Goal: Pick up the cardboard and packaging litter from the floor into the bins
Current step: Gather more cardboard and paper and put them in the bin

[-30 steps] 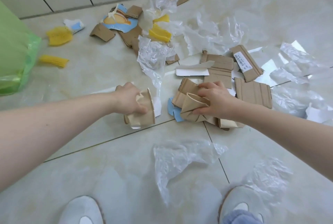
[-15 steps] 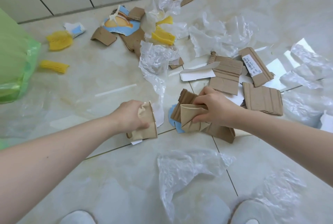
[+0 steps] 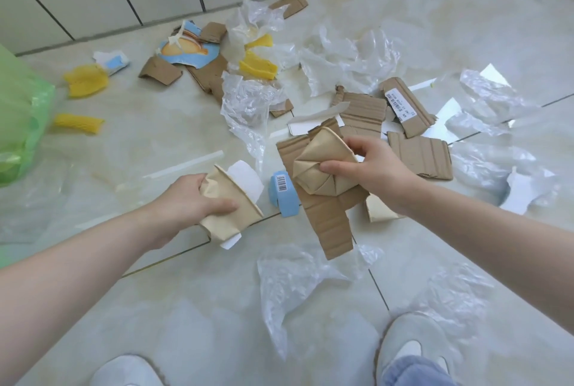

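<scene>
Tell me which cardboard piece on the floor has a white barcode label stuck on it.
The labelled cardboard strip, far right of the pile, beyond the right hand; the other brown pieces are bare.

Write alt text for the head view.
Two bare hands hold litter above a tiled floor: the left hand grips a crushed paper cup, the right hand a flattened cup with cardboard. Plastic film lies scattered.

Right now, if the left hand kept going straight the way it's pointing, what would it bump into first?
Probably the small blue carton with a barcode, lying just past the crushed paper cup that the left hand grips. Depth is hard to judge, so the hand might pass above it.
</scene>
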